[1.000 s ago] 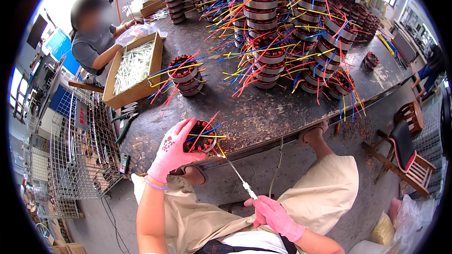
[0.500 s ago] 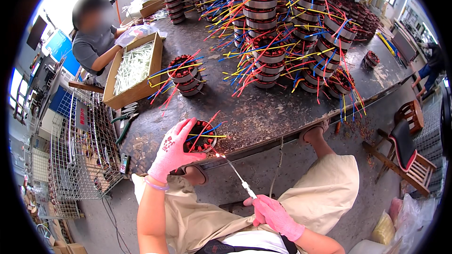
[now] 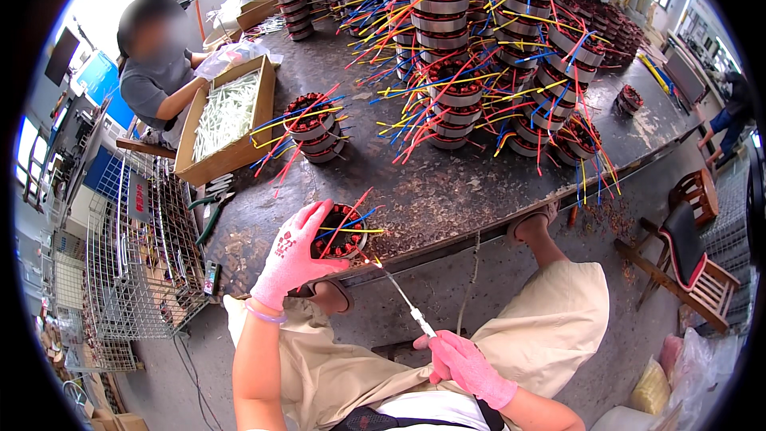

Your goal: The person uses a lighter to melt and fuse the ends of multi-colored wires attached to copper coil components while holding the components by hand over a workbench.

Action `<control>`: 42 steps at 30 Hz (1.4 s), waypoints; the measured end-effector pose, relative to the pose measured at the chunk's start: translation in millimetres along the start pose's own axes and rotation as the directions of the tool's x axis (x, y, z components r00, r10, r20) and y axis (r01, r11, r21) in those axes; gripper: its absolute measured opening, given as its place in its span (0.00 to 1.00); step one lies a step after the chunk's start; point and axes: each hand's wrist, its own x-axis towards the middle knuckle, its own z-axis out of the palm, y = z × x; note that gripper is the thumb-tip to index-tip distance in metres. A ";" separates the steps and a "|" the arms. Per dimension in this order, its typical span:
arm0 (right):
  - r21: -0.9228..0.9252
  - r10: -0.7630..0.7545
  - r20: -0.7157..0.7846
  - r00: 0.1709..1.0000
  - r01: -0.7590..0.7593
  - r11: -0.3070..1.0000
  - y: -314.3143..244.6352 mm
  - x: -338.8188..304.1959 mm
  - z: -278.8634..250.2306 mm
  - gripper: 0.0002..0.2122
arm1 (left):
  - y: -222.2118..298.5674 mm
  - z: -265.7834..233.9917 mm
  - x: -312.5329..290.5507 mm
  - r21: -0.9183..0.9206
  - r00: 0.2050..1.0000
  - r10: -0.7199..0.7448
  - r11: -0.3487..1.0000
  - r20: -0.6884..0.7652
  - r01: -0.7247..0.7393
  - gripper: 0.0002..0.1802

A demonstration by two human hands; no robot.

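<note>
My left hand (image 3: 297, 249), in a pink glove, is curled around the left side of a motor stator (image 3: 348, 233) at the table's near edge. Red, blue and yellow leads stick out of the stator. In my right hand (image 3: 465, 363), also pink-gloved, is a slim torch (image 3: 416, 316) with a white handle and a long thin metal tube. Its tip, with a small orange flame or glow, is close to a short lead end at the stator's lower right. Whether tip and lead touch, I cannot tell.
Beyond stand a short stator stack (image 3: 317, 132) and several tall stacks (image 3: 443, 72) with protruding leads. A cardboard box (image 3: 185, 161) of white sleeves, green-handled pliers (image 3: 210, 219) and a wire rack (image 3: 148, 255) are left. A co-worker (image 3: 155, 72) sits behind the box; a chair (image 3: 685, 251) stands right.
The glow at the torch tip has changed shape slightly and looks more orange. The co-worker has leaned a little to the left. Both my hands stay in place.
</note>
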 end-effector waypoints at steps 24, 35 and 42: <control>-0.032 -0.015 -0.007 1.000 0.015 0.999 4.4 1.0 -3.6 0.18 | -1.4 1.6 -0.5 -0.010 1.000 0.005 1.000 -0.001 -0.005 0.55; -0.037 -0.019 -0.006 1.000 0.019 0.999 3.6 1.6 -2.0 0.17 | -1.3 1.7 -0.6 -0.001 1.000 0.001 1.000 0.002 -0.001 0.55; 0.002 -0.012 0.009 1.000 0.012 1.000 3.5 1.4 -2.3 0.17 | 0.0 -0.2 0.1 -0.007 1.000 -0.003 1.000 0.009 0.003 0.55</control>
